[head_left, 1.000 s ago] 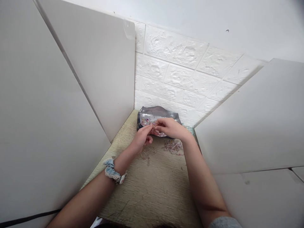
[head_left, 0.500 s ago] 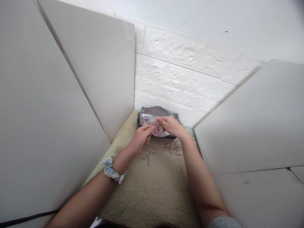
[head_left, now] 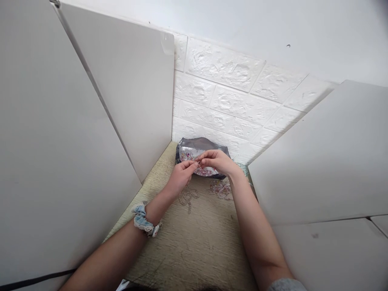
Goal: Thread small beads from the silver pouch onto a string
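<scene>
Going off the bag (head_left: 203, 144) for places, nearest stuff first: there's a scrunchie on the left wrist (head_left: 144, 220), well on the near side of the bag, and the counter (head_left: 206, 246) runs from there up to it. Closer in, just this side of the bag's left half, lies a pale strand (head_left: 189, 199), and just this side of its right half a pinkish pile (head_left: 220, 190). I'd keep both forearms off those so nothing snags. The left hand (head_left: 182, 173) has its thumb and fingers drawn in to a narrow pinch over the bag's near edge. The right hand (head_left: 220, 161) is over the bag too, fingers curled, thumb and forefinger right up at the left fingertips. Whether either is fully closed or has hold of something tiny, I honestly can't tell. Looks like fiddly fingertip work, so I'd let the left be the steady one, make small moves with the right, and stay above the bag so any drop lands among the loose beads (head_left: 206, 171) in it. Just past the bag's right end is something greenish (head_left: 243, 167), too small to make out, and behind the bag there's the white brick wall (head_left: 224, 101).
</scene>
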Demonstrator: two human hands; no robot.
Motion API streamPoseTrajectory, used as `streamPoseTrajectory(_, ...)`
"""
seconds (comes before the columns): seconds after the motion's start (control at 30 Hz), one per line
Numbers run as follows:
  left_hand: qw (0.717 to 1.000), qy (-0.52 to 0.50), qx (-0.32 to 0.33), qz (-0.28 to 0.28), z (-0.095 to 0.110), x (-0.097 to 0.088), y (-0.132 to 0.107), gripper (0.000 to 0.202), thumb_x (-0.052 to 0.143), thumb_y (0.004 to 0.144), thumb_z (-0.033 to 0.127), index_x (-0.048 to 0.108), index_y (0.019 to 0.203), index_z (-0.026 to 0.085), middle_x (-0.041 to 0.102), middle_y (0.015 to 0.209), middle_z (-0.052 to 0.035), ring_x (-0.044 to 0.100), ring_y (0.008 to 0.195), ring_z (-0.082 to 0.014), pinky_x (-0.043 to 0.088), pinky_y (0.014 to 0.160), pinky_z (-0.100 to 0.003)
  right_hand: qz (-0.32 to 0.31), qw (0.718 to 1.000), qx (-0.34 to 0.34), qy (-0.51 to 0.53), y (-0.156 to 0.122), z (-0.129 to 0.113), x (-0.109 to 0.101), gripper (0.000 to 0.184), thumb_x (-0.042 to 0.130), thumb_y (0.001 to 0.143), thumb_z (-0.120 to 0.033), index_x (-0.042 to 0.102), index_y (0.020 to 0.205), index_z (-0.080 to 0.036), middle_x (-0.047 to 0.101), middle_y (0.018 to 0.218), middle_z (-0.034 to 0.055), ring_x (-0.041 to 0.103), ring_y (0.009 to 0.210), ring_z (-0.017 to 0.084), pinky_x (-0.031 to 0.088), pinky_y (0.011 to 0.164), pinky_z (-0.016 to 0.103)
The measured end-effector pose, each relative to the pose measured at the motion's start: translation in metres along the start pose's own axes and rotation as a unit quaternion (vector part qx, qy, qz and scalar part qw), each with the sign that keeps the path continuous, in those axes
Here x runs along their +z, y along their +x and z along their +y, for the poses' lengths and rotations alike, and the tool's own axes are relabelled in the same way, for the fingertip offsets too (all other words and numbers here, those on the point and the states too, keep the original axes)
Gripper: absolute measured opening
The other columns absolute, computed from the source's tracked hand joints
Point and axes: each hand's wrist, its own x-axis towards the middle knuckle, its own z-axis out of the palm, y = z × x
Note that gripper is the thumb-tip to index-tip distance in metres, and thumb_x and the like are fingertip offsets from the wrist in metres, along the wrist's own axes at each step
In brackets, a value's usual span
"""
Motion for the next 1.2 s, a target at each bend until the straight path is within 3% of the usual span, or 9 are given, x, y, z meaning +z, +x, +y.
streamPoseTrajectory(0.27, 1.0, 0.016, 0.019, 0.018, 0.0007, 0.0008, -0.0006, 0.021, 0.055, 0.068, 0.034, 0.056, 0.069, 0.013, 0.027, 0.038, 0.0089, 0.02, 0.035, -0.0031, 0.015, 0.037, -0.019, -0.002, 0.995, 0.027, 0.101, 0.003, 0.0078, 0.0009, 0.023, 0.068, 0.06, -0.029, 0.065, 0.077, -0.014, 0.063, 0.072, 0.0037, 0.058, 0.071, 0.012, 0.046, 0.075, 0.029)
streamPoseTrajectory(1.2, 0.994, 0.076, 0.039, 0.071, 0.002, 0.0007, -0.0022, 0.021, 0.053, 0.067, 0.031, 0.046, 0.055, 0.016, 0.031, 0.039, 0.0074, 0.026, 0.039, -0.0048, 0.02, 0.041, -0.02, -0.003, 0.993, 0.056, 0.1, 0.0012, 0.0052, 0.0057, 0.021, 0.067, 0.062, -0.029, 0.067, 0.079, -0.017, 0.064, 0.077, 0.0035, 0.058, 0.074, 0.011, 0.046, 0.078, 0.027)
